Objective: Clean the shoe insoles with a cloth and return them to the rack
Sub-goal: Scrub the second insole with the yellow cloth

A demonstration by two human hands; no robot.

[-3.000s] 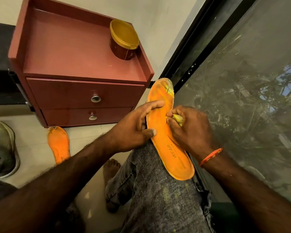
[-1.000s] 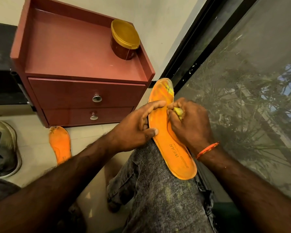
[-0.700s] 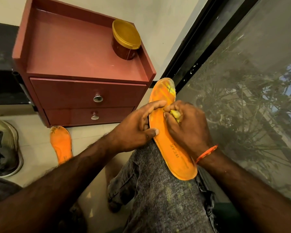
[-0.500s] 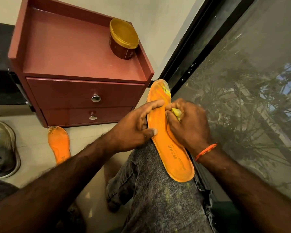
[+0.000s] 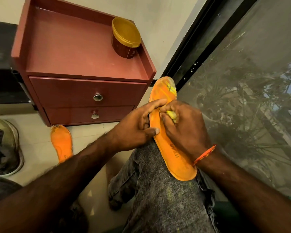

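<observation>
Left hand (image 5: 138, 130) grips the orange insole (image 5: 168, 137) at its left edge: thumb on the top face, index finger laid across it further up, other fingers curled behind. Right hand (image 5: 183, 126) is balled around a small yellow cloth (image 5: 172, 115), pressing it onto the insole's upper middle; only a bit of cloth shows between the fingers. Orange thread band (image 5: 204, 154) on the right wrist. Insole rests lengthwise on the person's knee, grey jeans (image 5: 161, 190) under it, heel end nearest the camera with "WEAR" printed on it, toe end pointing away toward the black window frame (image 5: 196, 47); yellowish scuffing at the toe. Second orange insole (image 5: 61, 143) lies flat on the tiled floor (image 5: 35, 140), just in front of the red-brown drawer cabinet (image 5: 84, 64), well apart from both hands. Cabinet has two drawers with metal knobs; on its top, at the back right corner, a round tub with a yellow lid (image 5: 126, 39), tilted in this wide-angle view. Shoe (image 5: 5, 147) at the left edge of view, on the floor. Window screen (image 5: 250, 98) fills the right side.
</observation>
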